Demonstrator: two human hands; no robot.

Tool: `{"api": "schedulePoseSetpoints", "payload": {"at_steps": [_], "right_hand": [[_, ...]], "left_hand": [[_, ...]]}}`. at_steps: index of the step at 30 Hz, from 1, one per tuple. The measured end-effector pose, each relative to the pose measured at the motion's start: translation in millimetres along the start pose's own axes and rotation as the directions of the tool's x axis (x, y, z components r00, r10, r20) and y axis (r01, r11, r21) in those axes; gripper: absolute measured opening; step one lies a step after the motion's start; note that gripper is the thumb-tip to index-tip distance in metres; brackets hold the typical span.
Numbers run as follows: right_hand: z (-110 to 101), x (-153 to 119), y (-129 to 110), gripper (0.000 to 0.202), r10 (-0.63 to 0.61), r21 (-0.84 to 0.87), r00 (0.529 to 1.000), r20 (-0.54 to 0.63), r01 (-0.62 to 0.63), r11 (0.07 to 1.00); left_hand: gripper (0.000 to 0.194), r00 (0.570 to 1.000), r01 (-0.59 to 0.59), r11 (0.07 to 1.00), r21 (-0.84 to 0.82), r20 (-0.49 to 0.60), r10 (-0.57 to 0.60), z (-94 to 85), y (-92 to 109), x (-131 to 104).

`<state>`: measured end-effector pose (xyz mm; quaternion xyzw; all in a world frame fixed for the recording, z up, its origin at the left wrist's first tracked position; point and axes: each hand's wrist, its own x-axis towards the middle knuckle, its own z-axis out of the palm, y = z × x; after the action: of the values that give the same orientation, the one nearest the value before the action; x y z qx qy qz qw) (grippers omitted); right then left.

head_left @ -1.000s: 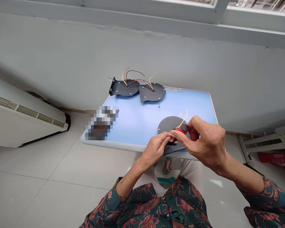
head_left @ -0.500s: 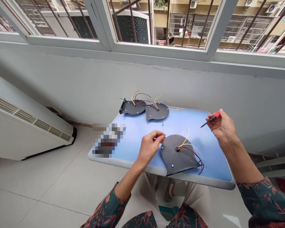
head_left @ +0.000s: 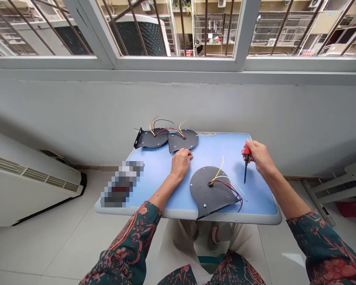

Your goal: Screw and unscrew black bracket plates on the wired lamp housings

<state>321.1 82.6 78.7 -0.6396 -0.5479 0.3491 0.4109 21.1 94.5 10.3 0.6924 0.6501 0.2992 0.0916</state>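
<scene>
My left hand (head_left: 180, 163) reaches across the table with its fingers pinched together. Its fingertips are at some small silver screws (head_left: 192, 153) beside a dark grey rounded plate; whether one is gripped is hidden. A screwdriver (head_left: 247, 158) with a red and black handle hangs shaft-down in my closed right hand (head_left: 258, 155), over the table's right side. Between my hands, closer to me, lies a larger-looking dark grey plate (head_left: 210, 196) with a few screws in its face. Yellow, white, red and black wires (head_left: 225, 183) come out of its centre hole.
Two similar wired plates, one left (head_left: 151, 138) and one right (head_left: 188, 136), lie at the back of the blue table (head_left: 157, 190). A blurred-out patch (head_left: 121, 186) covers something at left. A wall and barred windows stand behind; a white appliance (head_left: 26, 178) is at left.
My left hand has moved from the near plate's edge forward to the small screws. My right hand has turned the screwdriver so its shaft points down. The view has shifted right.
</scene>
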Motion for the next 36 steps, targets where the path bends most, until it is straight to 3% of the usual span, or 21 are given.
{"api": "schedulePoseSetpoints", "payload": {"at_steps": [2,4,7,10,14,17,19,21,24,26,28,32,36], "right_hand": [[7,6,-4,0.034,-0.032,-0.407,0.994,0.101,0.071,0.911],[19,8,-8,0.028,-0.058,-0.595,0.985,0.162,0.144,0.791],[41,4,-11,0.024,-0.084,-0.726,0.971,0.225,0.225,0.649],[55,0,-11,0.031,-0.083,-0.813,0.961,0.262,0.266,0.517],[54,0,-13,0.036,-0.08,-0.865,0.954,0.289,0.296,0.406],[45,-2,-18,0.039,-0.078,-0.885,0.952,0.296,0.304,0.354],[39,-8,-24,0.035,-0.122,-0.879,0.958,0.258,0.286,0.382],[35,-19,-32,0.027,-0.255,-0.791,0.941,0.221,0.326,0.518],[36,-43,-43,0.014,-0.518,-0.426,0.829,0.21,0.555,0.715],[39,-60,-50,0.008,-0.646,-0.192,0.737,0.199,0.675,0.712],[42,-75,-55,0.008,-0.698,-0.085,0.695,0.173,0.716,0.693],[41,-93,-58,0.013,-0.657,0.003,0.739,0.149,0.664,0.747],[37,-100,-54,0.011,-0.643,0.033,0.762,0.081,0.642,0.766]], "left_hand": [[0.011,1.0,-0.008,0.998,-0.063,-0.025,0.007,-1.0,-1,0],[0.011,0.999,-0.008,0.985,-0.172,-0.044,0.0,-2.4,-1,-1],[0.008,0.996,0.083,0.9,-0.428,0.003,-0.09,-4.5,-1,-3],[0.007,0.977,0.209,0.727,-0.654,0.109,-0.183,-6.8,0,-4],[0.022,0.964,0.263,0.528,-0.807,0.194,-0.183,-13.4,5,-7],[0.028,0.969,0.246,0.432,-0.868,0.21,-0.13,-22.1,14,-14],[0.031,0.973,0.231,0.397,-0.888,0.211,-0.094,-28.8,23,-21],[0.033,0.976,0.217,0.372,-0.903,0.208,-0.066,-35.5,35,-29],[0.032,0.979,0.198,0.362,-0.911,0.205,-0.019,-44.9,53,-39],[0.03,0.98,0.173,0.38,-0.909,0.197,0.025,-50.7,66,-46],[0.026,0.98,0.142,0.405,-0.903,0.184,0.068,-56.1,77,-52],[0.02,0.98,0.098,0.439,-0.893,0.164,0.113,-65.6,92,-61],[0.017,0.972,0.127,0.445,-0.887,0.202,0.124,-70.7,100,-67]]}}
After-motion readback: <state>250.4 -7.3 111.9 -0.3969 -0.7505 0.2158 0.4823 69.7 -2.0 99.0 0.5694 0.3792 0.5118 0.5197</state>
